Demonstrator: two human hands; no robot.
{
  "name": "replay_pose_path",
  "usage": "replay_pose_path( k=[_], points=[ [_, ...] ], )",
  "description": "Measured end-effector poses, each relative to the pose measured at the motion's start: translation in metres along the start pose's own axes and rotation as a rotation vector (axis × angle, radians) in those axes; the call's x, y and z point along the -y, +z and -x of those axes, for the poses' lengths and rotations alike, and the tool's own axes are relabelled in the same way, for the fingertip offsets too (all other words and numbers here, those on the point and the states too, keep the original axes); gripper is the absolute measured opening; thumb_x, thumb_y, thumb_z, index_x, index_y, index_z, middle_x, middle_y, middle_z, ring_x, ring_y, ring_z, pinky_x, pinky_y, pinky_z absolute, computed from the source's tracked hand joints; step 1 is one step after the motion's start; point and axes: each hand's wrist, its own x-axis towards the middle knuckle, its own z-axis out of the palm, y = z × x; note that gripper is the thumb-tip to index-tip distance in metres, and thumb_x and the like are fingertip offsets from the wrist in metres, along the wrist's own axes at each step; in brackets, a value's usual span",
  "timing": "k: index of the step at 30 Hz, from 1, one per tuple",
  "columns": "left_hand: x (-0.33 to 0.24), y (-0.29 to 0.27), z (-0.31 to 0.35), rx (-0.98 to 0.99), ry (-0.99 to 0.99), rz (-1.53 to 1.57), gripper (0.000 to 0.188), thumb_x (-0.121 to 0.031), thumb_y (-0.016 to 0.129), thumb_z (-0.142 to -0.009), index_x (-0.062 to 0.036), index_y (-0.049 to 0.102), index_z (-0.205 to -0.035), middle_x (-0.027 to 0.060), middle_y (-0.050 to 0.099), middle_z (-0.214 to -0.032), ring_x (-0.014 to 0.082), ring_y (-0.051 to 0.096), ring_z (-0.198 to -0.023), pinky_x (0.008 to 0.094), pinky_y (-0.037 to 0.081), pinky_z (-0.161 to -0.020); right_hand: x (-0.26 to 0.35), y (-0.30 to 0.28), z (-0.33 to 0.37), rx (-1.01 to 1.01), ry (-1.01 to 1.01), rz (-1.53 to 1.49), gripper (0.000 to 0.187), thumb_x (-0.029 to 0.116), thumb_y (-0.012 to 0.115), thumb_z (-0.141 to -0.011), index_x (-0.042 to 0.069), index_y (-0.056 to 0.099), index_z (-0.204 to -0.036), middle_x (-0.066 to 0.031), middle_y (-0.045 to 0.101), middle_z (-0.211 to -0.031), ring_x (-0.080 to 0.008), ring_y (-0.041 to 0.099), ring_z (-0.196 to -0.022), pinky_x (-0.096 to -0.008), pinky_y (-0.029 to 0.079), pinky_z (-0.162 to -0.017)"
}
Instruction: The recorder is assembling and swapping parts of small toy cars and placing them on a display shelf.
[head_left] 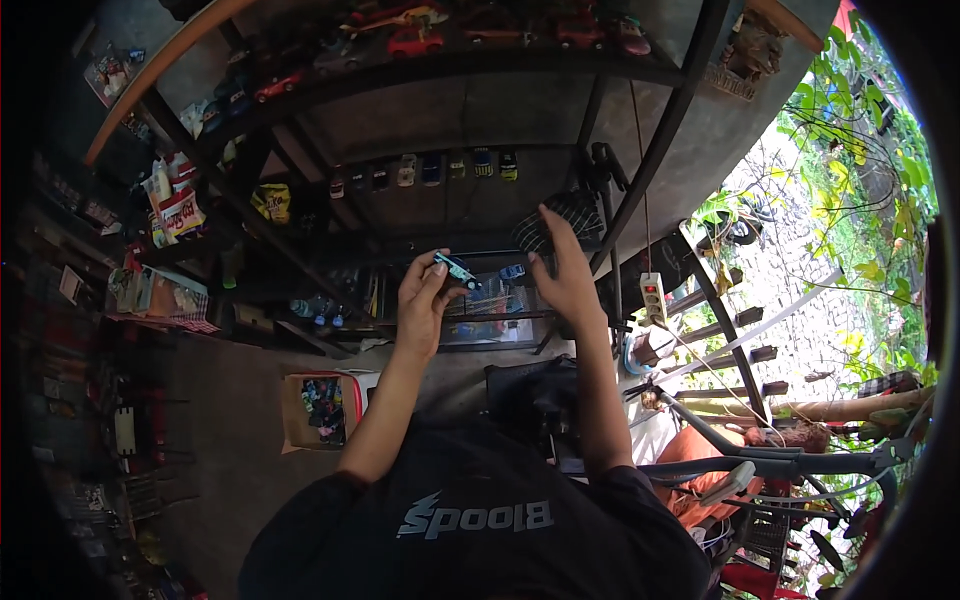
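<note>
- the left hand (pixel 422 305) has its fingers nearly closed, thumb and fingertips pinching one light-blue toy car (pixel 458 270), held up in front of the shelf's near edge.
- the right hand (pixel 568 280) has its fingers well open, thumb spread from the forefinger, with no hold on anything that shows.
- one blue toy car (pixel 512 272) is just beside the right thumb; whether they touch, i cannot tell.
- one dark checked cloth (pixel 535 232) lies toward the right end of the shelf (pixel 430 215), behind the right hand.
- eight small toy cars (pixel 432 169) stand in a row along the shelf's back edge.
- one cardboard box (pixel 293 425) sits on the floor (pixel 220 400), its jumbled contents too small to count.
</note>
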Motion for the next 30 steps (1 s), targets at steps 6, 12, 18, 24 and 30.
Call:
replay_pose_path(
  k=[6, 12, 18, 24, 30],
  points=[
    [-0.001, -0.014, 0.015, -0.023, -0.094, 0.141, 0.034, -0.019, 0.049, -0.105, 0.0002, 0.056, -0.132, 0.0023, 0.064, -0.108, 0.0093, 0.062, -0.098, 0.0257, 0.052, -0.085, 0.067, 0.031, 0.031, 0.232, 0.025, -0.222, 0.074, 0.007, 0.067, -0.081, 0.004, 0.037, -0.148, -0.0226, 0.046, -0.144, -0.0385, 0.044, -0.135, -0.0415, 0.037, -0.111],
    [-0.015, -0.053, 0.044, 0.003, -0.147, 0.203, 0.029, -0.022, 0.050, -0.105, -0.0026, 0.057, -0.125, 0.0026, 0.064, -0.108, 0.0102, 0.062, -0.100, 0.0283, 0.051, -0.088, 0.105, 0.070, 0.053, 0.312, 0.096, -0.263, 0.092, 0.011, 0.081, -0.071, 0.006, 0.035, -0.150, -0.0172, 0.043, -0.148, -0.0315, 0.044, -0.136, -0.0401, 0.035, -0.113],
    [-0.055, -0.120, 0.079, 0.028, -0.196, 0.213, 0.023, -0.024, 0.046, -0.106, -0.0051, 0.057, -0.112, 0.0064, 0.066, -0.104, 0.0147, 0.067, -0.092, 0.0311, 0.056, -0.083, 0.164, 0.135, 0.071, 0.363, 0.095, -0.257, 0.099, 0.017, 0.087, -0.069, 0.005, 0.033, -0.151, -0.0177, 0.041, -0.149, -0.0317, 0.043, -0.137, -0.0390, 0.035, -0.113],
    [-0.102, -0.186, 0.131, 0.028, -0.282, 0.177, 0.016, -0.024, 0.052, -0.104, -0.0095, 0.060, -0.105, -0.0039, 0.062, -0.093, 0.0040, 0.061, -0.085, 0.0220, 0.049, -0.073, 0.223, 0.197, 0.095, 0.363, 0.078, -0.224, 0.098, 0.015, 0.086, -0.069, 0.005, 0.034, -0.151, -0.0169, 0.043, -0.147, -0.0313, 0.042, -0.137, -0.0399, 0.032, -0.115],
    [-0.129, -0.228, 0.174, 0.015, -0.317, 0.179, 0.021, -0.027, 0.050, -0.104, -0.0079, 0.056, -0.112, 0.0016, 0.064, -0.095, 0.0147, 0.068, -0.078, 0.0271, 0.056, -0.066, 0.280, 0.231, 0.118, 0.396, 0.083, -0.241, 0.090, 0.006, 0.083, -0.070, 0.008, 0.037, -0.147, -0.0171, 0.042, -0.144, -0.0319, 0.045, -0.134, -0.0394, 0.042, -0.108]
  ],
)
